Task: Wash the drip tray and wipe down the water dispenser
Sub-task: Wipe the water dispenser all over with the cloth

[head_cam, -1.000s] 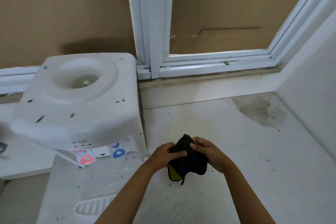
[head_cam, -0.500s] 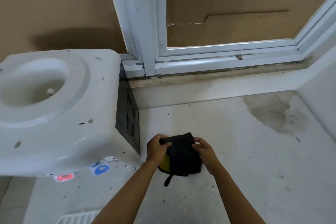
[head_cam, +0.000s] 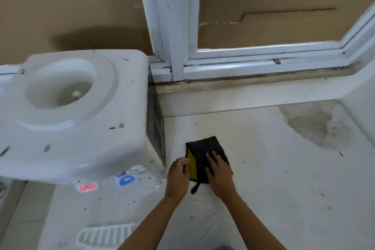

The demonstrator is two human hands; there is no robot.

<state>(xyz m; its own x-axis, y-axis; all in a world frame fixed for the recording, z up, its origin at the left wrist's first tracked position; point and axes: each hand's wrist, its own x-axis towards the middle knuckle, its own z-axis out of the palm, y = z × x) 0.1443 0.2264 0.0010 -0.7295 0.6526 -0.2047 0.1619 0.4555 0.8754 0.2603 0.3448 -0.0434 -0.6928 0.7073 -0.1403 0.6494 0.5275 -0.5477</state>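
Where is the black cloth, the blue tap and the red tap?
black cloth (head_cam: pixel 211 148): head view, on its dark top face above the hands.
blue tap (head_cam: pixel 126 180): head view, on its blue ring.
red tap (head_cam: pixel 87 186): head view, on its red ring.

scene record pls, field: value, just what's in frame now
surface: white counter, dark specks, stain patch at far right
dispenser: white water dispenser, no bottle on top, specks on its lid
taps: red tap, blue tap
cloth: black and yellow cloth, folded, flat on counter right of dispenser
left hand: at cloth's left edge
right hand: flat on cloth
drip tray: slatted, near bottom edge
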